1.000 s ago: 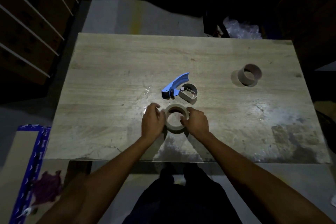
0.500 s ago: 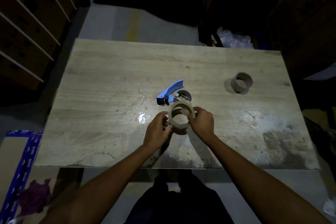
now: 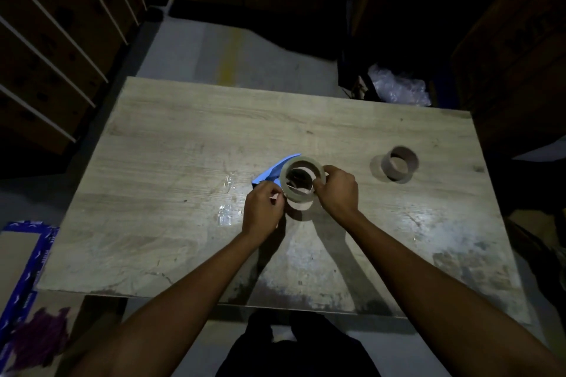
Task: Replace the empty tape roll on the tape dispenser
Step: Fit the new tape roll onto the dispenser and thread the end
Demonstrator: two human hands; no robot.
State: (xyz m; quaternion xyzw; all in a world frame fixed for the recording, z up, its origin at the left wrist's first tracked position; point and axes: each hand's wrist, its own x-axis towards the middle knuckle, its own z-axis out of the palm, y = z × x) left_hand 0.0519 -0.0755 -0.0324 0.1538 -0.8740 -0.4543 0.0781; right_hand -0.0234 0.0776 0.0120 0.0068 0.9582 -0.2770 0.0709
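Note:
A new roll of tan tape [image 3: 288,190] is lifted off the wooden table [image 3: 171,147] and tilted toward me. My right hand [image 3: 338,191] grips its right rim. At the roll's left edge, the fingertips of my left hand [image 3: 263,208] pinch what looks like the loose tape end. The blue-handled tape dispenser [image 3: 271,173] lies on the table just behind the roll, mostly hidden by it. An empty brown cardboard core [image 3: 399,164] stands upright on the table to the right, apart from my hands.
Scraps of clear film [image 3: 226,211] lie on the table left of my hands. Dark shelving [image 3: 52,49] stands at the left. A plastic bag [image 3: 398,89] sits beyond the far edge. A blue-edged box [image 3: 21,257] is on the floor at lower left.
The tape roll has risen from lying flat on the table to being held up and tilted in front of the dispenser. My left hand's fingers moved to pinch at its left edge.

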